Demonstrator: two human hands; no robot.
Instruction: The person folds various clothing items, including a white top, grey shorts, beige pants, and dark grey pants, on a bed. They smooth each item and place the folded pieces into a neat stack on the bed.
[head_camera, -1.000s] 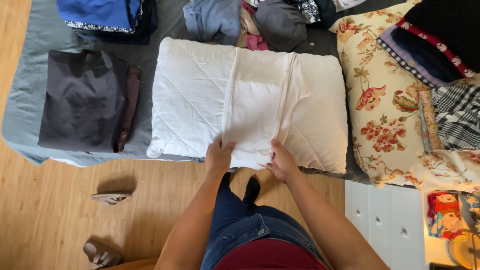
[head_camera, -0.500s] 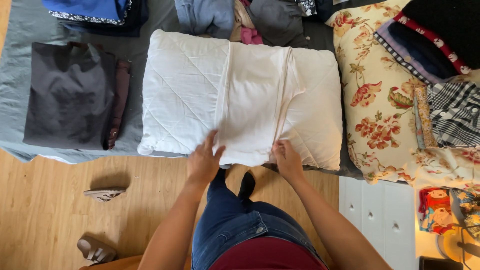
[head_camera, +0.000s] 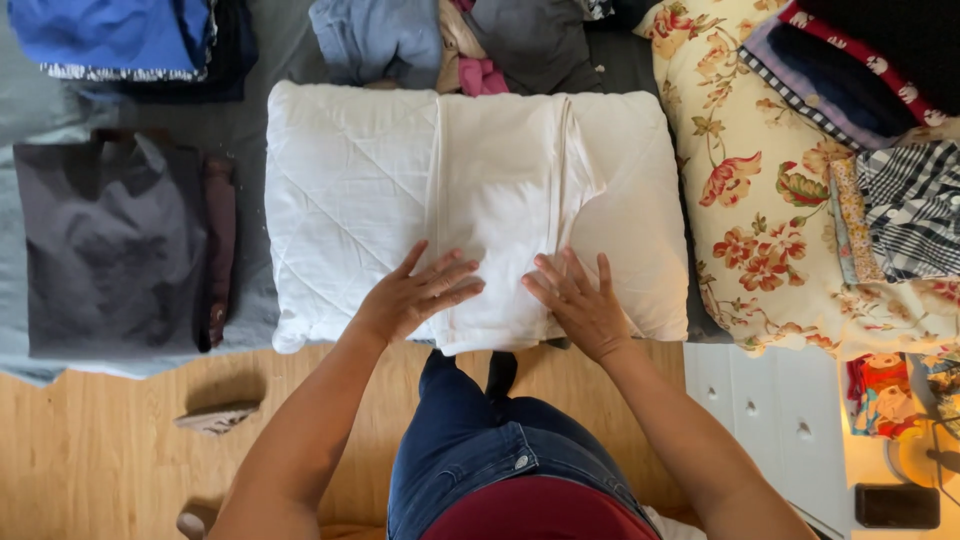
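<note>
Both hands, left hand (head_camera: 412, 296) and right hand (head_camera: 578, 302), press spread-fingered, gripping nothing, on the folded white cloth (head_camera: 497, 215) atop the pillow (head_camera: 340, 200) (12 o'clock), likely soft, light, best grasped by its near hem.

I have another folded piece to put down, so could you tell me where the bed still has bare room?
Bare grey sheet shows between the dark folded garment and the white pillow. The far edge is crowded with clothes, the right with the floral quilt.
</note>
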